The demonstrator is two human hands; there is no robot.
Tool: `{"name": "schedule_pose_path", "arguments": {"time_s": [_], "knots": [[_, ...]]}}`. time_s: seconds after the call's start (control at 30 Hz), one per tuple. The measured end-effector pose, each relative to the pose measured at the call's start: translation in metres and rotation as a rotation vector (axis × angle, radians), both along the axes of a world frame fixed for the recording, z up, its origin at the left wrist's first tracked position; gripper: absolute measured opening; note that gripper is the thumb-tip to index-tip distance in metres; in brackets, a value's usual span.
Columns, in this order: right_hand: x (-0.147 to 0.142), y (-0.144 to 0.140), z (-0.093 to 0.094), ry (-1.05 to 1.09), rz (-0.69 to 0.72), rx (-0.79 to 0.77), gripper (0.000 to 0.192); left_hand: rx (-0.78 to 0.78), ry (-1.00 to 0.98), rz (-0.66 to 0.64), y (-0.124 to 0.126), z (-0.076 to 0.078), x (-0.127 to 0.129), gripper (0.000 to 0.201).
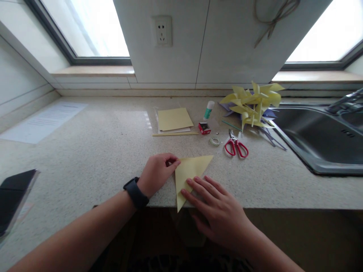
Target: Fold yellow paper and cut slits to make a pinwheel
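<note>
Head view: a person is bending both bare hands over a folded yellow paper (193, 168) on a speckled countertop (99, 155).
Folded paper: it is lying as a rough triangle at the countertop's front edge, its lowest tip jutting over that edge.
Left hand: this hand (157, 172) is pinching the paper's upper left corner, thumb and forefinger closed together on it; a dark watch (137, 192) is circling the wrist.
Right hand: this hand (214, 206) is lying over the paper's lower right side, fingers extended and slightly apart, touching the sheet without clasping it.
Scissors: the red-handled pair (233, 139) is resting just right of the paper and beyond it.
Small supplies: a tape roll (214, 144), a red box (204, 128) and a glue stick (209, 109) are sitting beyond the paper.
Yellow sheets: a stack (175, 118) is lying beyond the paper, with pale sticks (172, 134) along its near side.
Pinwheels: yellow and purple ones (256, 100) are heaping up well beyond the paper, to its right.
Sink: its metal basin (320, 170) is standing far right of the paper.
Printed page: it (45, 117) is lying far left of the paper.
</note>
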State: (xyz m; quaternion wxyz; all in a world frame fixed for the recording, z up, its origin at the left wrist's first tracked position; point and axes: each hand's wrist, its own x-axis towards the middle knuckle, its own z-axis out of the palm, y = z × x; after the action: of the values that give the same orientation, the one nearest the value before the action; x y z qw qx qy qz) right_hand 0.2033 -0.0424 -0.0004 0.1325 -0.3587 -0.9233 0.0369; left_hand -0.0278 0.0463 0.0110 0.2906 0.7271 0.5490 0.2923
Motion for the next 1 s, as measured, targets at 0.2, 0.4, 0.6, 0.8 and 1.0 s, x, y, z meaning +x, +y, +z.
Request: {"name": "schedule_pose_path", "arguments": {"time_s": [0.2, 0.4, 0.6, 0.8, 1.0], "knots": [[0.000, -0.001, 0.001, 0.002, -0.005, -0.015, 0.063, 0.180, 0.149, -0.009, 0.001, 0.002, -0.001, 0.014], [0.000, -0.001, 0.000, 0.002, -0.013, -0.041, 0.062, 0.334, 0.234, -0.116, -0.016, 0.008, 0.005, 0.017], [0.000, -0.002, 0.000, -0.010, -0.021, -0.083, 0.059, 0.430, 0.501, -0.361, -0.051, 0.000, 0.017, 0.047], [0.007, 0.003, 0.006, 0.033, -0.034, -0.143, 0.072, 0.479, 0.660, -0.433, -0.054, -0.010, 0.013, 0.069], [0.023, 0.019, 0.017, 0.002, -0.109, -0.184, 0.079, 0.461, 0.698, -0.432, -0.054, -0.009, 0.014, 0.073]]}}
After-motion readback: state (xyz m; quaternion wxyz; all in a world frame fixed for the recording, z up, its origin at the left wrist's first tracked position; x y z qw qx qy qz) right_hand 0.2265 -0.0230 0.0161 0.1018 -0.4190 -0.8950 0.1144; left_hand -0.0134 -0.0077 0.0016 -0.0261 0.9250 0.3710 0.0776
